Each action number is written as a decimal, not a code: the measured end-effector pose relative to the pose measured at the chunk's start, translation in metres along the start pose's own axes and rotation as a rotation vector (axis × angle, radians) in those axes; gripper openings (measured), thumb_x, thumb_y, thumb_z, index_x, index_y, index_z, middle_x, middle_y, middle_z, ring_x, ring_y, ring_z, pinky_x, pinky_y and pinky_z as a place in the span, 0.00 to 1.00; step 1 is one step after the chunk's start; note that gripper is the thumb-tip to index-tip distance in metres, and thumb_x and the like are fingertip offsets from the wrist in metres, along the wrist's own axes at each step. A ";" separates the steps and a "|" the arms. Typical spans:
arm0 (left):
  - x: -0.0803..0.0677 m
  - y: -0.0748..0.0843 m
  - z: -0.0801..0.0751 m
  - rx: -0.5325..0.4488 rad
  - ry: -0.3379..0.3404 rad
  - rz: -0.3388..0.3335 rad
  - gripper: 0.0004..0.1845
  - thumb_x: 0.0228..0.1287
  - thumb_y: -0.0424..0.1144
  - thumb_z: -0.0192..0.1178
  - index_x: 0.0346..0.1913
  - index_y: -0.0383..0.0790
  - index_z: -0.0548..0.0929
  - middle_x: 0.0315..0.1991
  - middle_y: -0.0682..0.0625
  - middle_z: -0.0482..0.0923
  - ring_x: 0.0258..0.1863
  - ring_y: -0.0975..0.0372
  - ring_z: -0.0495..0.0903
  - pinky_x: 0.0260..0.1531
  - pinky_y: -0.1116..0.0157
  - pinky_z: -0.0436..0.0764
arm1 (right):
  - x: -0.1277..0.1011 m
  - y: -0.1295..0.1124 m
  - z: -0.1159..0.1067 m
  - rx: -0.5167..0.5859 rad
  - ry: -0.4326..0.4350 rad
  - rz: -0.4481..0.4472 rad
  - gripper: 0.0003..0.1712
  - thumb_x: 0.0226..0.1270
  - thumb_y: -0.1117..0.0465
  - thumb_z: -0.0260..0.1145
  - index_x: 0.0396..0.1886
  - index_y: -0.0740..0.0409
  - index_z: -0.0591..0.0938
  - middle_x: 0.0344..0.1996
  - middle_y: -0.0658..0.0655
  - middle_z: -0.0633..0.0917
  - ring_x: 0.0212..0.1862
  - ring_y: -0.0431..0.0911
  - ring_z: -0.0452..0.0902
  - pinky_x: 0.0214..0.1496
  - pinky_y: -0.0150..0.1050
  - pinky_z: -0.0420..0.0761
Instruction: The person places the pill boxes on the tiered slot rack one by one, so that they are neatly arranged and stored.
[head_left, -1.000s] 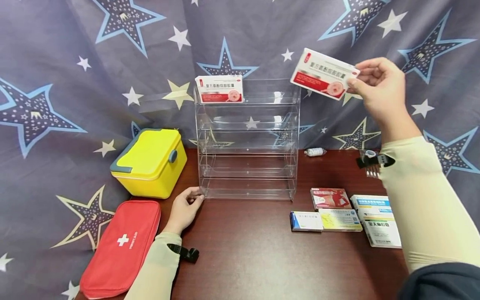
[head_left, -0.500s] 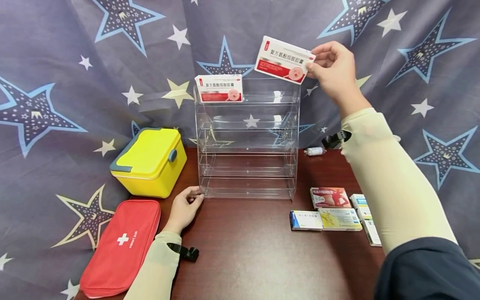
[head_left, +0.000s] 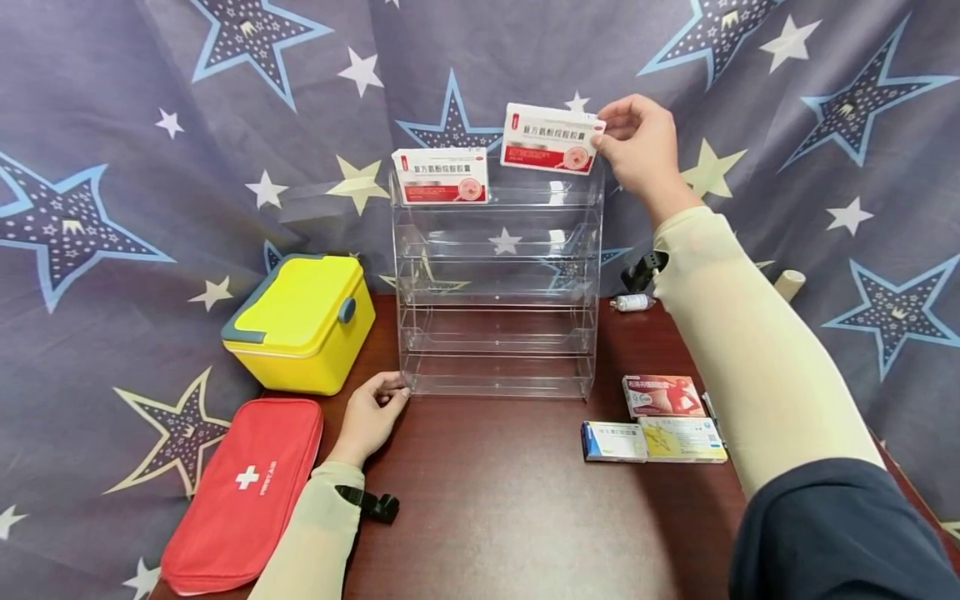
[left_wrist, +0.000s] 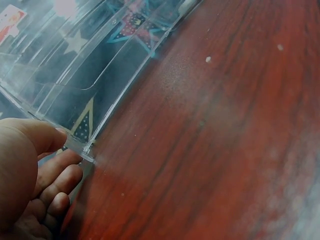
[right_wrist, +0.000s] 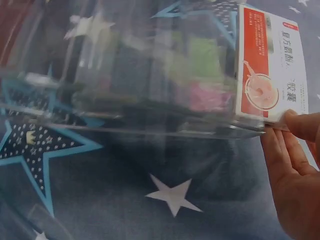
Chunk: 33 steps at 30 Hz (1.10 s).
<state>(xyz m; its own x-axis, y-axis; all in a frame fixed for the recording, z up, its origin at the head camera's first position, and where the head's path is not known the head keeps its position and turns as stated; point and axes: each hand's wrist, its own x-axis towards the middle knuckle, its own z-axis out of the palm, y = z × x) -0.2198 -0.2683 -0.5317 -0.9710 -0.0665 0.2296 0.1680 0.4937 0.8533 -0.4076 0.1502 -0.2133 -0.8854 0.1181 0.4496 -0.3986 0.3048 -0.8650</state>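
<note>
A clear acrylic tiered display rack (head_left: pixel 497 342) stands upright on the table. My left hand (head_left: pixel 371 419) pinches its lower left corner, thumb in front and fingers curled behind, as the left wrist view shows. At the top right of the rack, my right hand (head_left: pixel 641 150) holds a red and white medicine box (head_left: pixel 551 142) by its right end, between thumb and fingers. That box is slightly tilted and overlaps the top tier; in the right wrist view its edge is right at the rack's rim. A matching medicine box (head_left: pixel 441 177) sits at the left of the top tier.
To the left are a yellow lidded box (head_left: pixel 300 321) and a red first aid pouch (head_left: pixel 243 492). Red (head_left: pixel 663 396), yellow (head_left: pixel 684 439) and blue-white medicine boxes (head_left: pixel 615 442) lie at right. A small white bottle (head_left: pixel 633 302) lies behind, near the starry curtain (head_left: pixel 795 108).
My right hand has carried the medicine box leftward, then lowered it to the rack's top tier, and the box has become more level. The left hand has stayed at the rack's corner.
</note>
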 end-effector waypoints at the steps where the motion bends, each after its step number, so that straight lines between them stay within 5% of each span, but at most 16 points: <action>1: 0.000 0.000 0.000 -0.003 0.000 0.000 0.12 0.72 0.34 0.68 0.55 0.37 0.86 0.46 0.45 0.88 0.48 0.56 0.84 0.49 0.63 0.77 | 0.000 0.003 0.000 -0.047 0.001 -0.010 0.12 0.66 0.72 0.73 0.44 0.55 0.85 0.39 0.49 0.86 0.43 0.40 0.84 0.47 0.31 0.82; 9: 0.001 0.000 0.002 -0.008 -0.001 0.006 0.12 0.72 0.34 0.68 0.55 0.38 0.86 0.46 0.46 0.88 0.47 0.56 0.84 0.48 0.66 0.77 | -0.010 0.012 0.002 -0.188 -0.011 -0.041 0.10 0.69 0.64 0.74 0.48 0.56 0.88 0.41 0.51 0.88 0.44 0.40 0.83 0.48 0.31 0.80; 25: 0.003 0.000 0.000 -0.012 -0.001 -0.002 0.12 0.72 0.34 0.68 0.55 0.37 0.86 0.47 0.45 0.88 0.47 0.56 0.84 0.48 0.67 0.76 | -0.015 0.027 0.001 -0.244 -0.020 -0.058 0.14 0.71 0.52 0.73 0.48 0.55 0.90 0.37 0.49 0.87 0.40 0.39 0.81 0.43 0.32 0.76; 33: 0.002 0.000 0.000 -0.013 -0.004 0.015 0.12 0.72 0.34 0.68 0.55 0.38 0.86 0.47 0.46 0.88 0.47 0.56 0.85 0.47 0.68 0.76 | -0.023 0.026 -0.009 -0.266 -0.051 -0.088 0.18 0.73 0.51 0.71 0.57 0.54 0.88 0.48 0.51 0.89 0.46 0.40 0.82 0.45 0.31 0.77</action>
<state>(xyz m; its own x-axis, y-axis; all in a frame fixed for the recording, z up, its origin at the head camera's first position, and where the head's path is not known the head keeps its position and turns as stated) -0.2217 -0.2687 -0.5313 -0.9690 -0.0556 0.2409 0.1850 0.4832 0.8558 -0.3956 0.1634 -0.2439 -0.8638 0.0347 0.5027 -0.4036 0.5495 -0.7315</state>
